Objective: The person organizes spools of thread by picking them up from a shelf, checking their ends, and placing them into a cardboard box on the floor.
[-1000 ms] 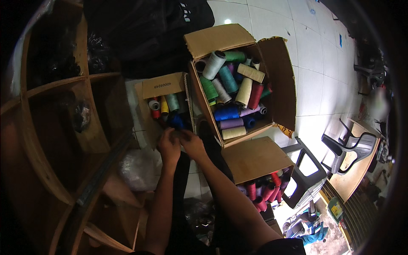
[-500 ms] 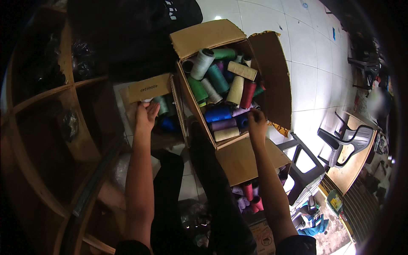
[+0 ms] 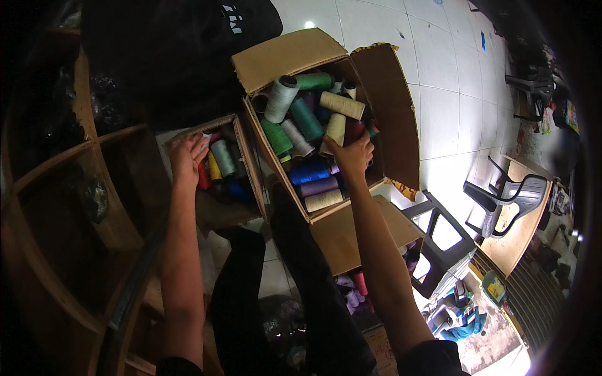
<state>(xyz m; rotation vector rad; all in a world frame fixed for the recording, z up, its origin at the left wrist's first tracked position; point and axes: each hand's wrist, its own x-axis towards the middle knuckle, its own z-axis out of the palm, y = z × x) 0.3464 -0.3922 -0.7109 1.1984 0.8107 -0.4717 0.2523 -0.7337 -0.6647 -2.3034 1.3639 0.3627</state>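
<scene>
My right hand [image 3: 352, 155] reaches into the large cardboard box [image 3: 276, 178] with its fingers curled around a dark red thread spool [image 3: 354, 130], which is mostly hidden under it. Its thumb lies against a pale yellow spool [image 3: 335, 127]. My left hand [image 3: 186, 156] is at the left rim of the smaller cardboard box [image 3: 248, 156], fingers stretched out beside a small white thing that I cannot make out. Below those fingers, a pale green spool [image 3: 222, 158], a yellow spool [image 3: 214, 167] and a red spool [image 3: 203, 175] lie in the smaller box.
Several green, blue, purple and cream spools fill the large box, whose flaps [image 3: 385, 106] stand open. Wooden shelving [image 3: 56, 164] rises on the left. A dark stool [image 3: 442, 241] stands right of the boxes, with a chair [image 3: 508, 203] beyond. More spools [image 3: 351, 291] lie under the near flap.
My right hand has moved from the large box's right edge onto the red spool. My left hand has shifted left, and the smaller box's flap no longer covers its spools.
</scene>
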